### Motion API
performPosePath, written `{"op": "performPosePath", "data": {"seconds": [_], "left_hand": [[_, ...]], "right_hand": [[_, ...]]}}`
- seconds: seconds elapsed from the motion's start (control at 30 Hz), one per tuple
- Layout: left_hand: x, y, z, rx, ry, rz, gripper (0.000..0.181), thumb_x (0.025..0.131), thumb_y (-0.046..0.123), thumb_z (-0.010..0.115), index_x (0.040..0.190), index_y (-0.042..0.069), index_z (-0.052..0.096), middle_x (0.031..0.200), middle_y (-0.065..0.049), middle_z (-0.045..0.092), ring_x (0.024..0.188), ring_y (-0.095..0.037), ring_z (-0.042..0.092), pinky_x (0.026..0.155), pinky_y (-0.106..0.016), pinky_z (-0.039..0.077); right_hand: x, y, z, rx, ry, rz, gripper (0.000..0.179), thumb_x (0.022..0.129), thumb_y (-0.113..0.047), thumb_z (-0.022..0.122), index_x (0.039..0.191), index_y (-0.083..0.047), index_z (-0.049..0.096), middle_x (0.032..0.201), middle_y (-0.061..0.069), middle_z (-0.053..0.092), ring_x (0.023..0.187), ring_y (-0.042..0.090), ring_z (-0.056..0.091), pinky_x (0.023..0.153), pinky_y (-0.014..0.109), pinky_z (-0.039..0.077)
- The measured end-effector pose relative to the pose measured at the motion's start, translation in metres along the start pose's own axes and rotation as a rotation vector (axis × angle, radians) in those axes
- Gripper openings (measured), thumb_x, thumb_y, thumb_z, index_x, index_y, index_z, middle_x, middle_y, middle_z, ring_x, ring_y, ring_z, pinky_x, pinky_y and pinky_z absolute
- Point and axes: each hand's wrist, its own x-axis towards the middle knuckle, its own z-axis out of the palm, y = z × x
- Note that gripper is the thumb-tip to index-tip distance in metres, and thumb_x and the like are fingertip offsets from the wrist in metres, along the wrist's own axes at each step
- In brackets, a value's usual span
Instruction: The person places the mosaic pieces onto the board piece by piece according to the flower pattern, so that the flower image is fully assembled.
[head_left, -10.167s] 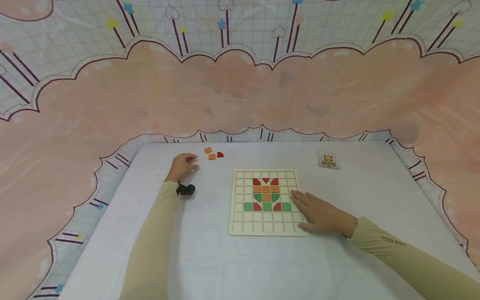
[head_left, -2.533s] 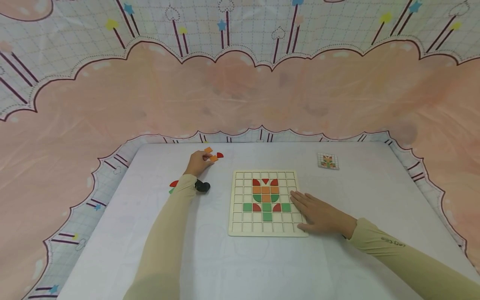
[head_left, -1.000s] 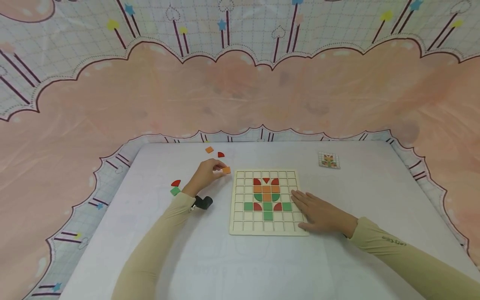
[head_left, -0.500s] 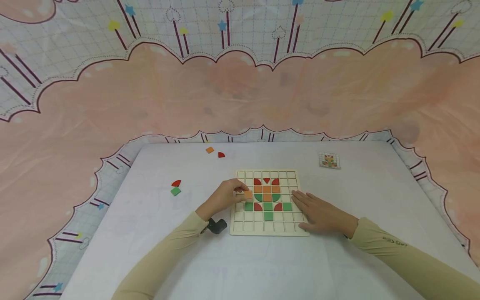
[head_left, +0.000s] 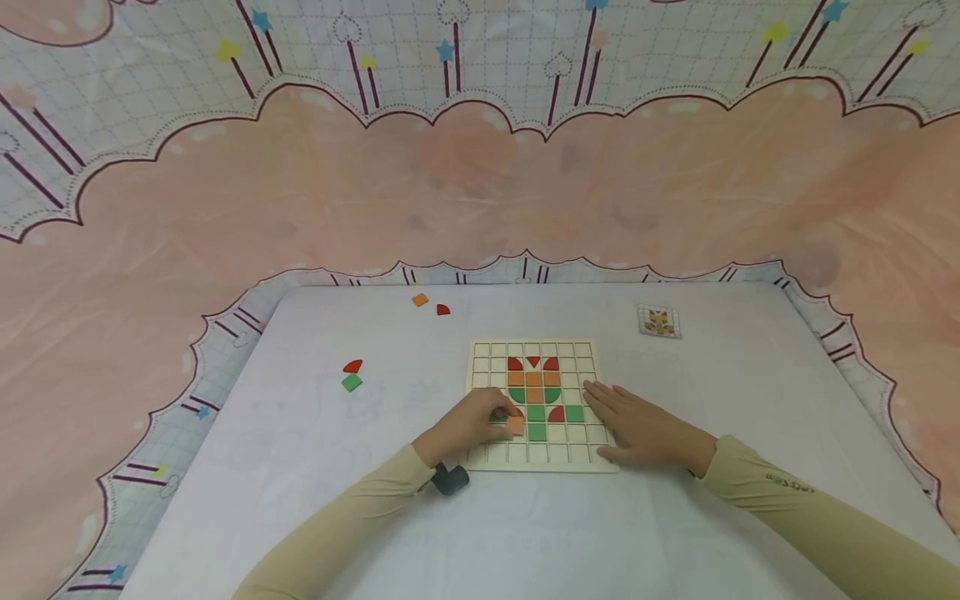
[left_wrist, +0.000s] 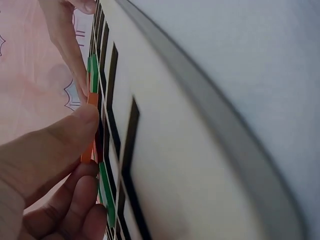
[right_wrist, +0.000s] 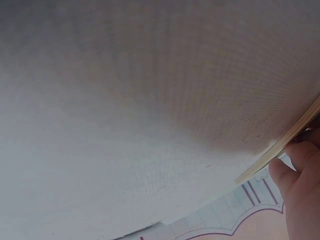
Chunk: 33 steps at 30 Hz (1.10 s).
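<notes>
My left hand (head_left: 474, 421) pinches an orange square tile (head_left: 515, 427) between thumb and fingers, over the lower left part of the cream grid board (head_left: 540, 468). In the left wrist view this tile (left_wrist: 92, 98) stands on edge against the board, partly behind the thumb. Red, orange and green pieces form a flower-like pattern in the board's grid, with a green square (head_left: 537, 432) just right of the held tile. The left fingers cover some of the pattern's left side. My right hand (head_left: 648, 427) rests flat with straight fingers on the board's right edge.
A loose orange square (head_left: 420, 300) and a red quarter-circle (head_left: 443, 310) lie at the back left. Nearer the left are a red piece (head_left: 352, 367) and a green square (head_left: 352, 382). A small pattern card (head_left: 659, 322) lies at the back right.
A green square was added low in the pattern's middle column. My left hand took an orange square from the back left and carried it to the board. The right hand stayed put.
</notes>
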Motion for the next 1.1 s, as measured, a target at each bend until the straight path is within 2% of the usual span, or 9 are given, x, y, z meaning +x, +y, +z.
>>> {"op": "performPosePath", "data": {"seconds": [0.17,0.4,0.7,0.83,0.97,1.1], "left_hand": [[-0.001,0.005,0.0,0.037,-0.018,-0.007,0.027,0.077,0.02,0.076,0.1,0.007,0.071,0.094,0.001,0.067,0.087,-0.008,0.056,0.078,-0.02,0.048],[-0.002,0.005,0.001,0.065,-0.021,0.026,0.031,0.074,0.02,0.079,0.101,0.008,0.071,0.094,0.002,0.068,0.089,-0.009,0.058,0.081,-0.02,0.048],[-0.002,-0.007,-0.004,-0.109,-0.032,-0.02,0.026,0.075,0.018,0.079,0.1,0.014,0.071,0.099,0.005,0.07,0.089,-0.006,0.06,0.079,-0.02,0.049],[0.001,-0.016,-0.015,-0.196,-0.044,-0.027,0.025,0.076,0.015,0.077,0.1,0.011,0.071,0.098,0.0,0.07,0.085,-0.006,0.06,0.078,-0.018,0.05],[0.004,-0.028,-0.035,-0.299,-0.048,-0.05,0.03,0.077,0.013,0.076,0.105,0.004,0.069,0.099,-0.008,0.07,0.084,-0.008,0.06,0.077,-0.019,0.051],[0.009,-0.046,-0.058,-0.346,0.01,-0.106,0.033,0.081,0.013,0.073,0.112,0.002,0.067,0.104,-0.011,0.069,0.087,-0.011,0.06,0.08,-0.022,0.05]], "right_hand": [[0.001,0.002,0.003,-0.018,0.018,-0.008,0.08,0.09,-0.051,0.051,0.147,0.001,0.025,0.156,0.014,0.022,0.144,0.029,0.022,0.114,0.046,0.024],[0.001,0.001,0.002,-0.015,0.009,-0.004,0.08,0.091,-0.05,0.051,0.147,0.001,0.025,0.156,0.014,0.021,0.144,0.029,0.021,0.115,0.045,0.022],[0.001,0.0,0.002,0.0,0.007,0.001,0.08,0.091,-0.049,0.051,0.147,0.001,0.024,0.156,0.015,0.021,0.144,0.029,0.021,0.116,0.045,0.022],[0.001,0.0,0.004,-0.009,0.021,-0.001,0.08,0.09,-0.049,0.052,0.147,0.0,0.026,0.156,0.014,0.022,0.144,0.029,0.022,0.115,0.046,0.023],[0.0,0.0,0.005,-0.019,0.043,-0.01,0.08,0.09,-0.05,0.053,0.146,0.0,0.027,0.155,0.014,0.024,0.143,0.029,0.025,0.113,0.046,0.026],[0.0,0.0,0.004,-0.028,0.036,-0.013,0.08,0.091,-0.051,0.051,0.146,0.001,0.026,0.155,0.014,0.023,0.143,0.029,0.024,0.113,0.046,0.025]]}}
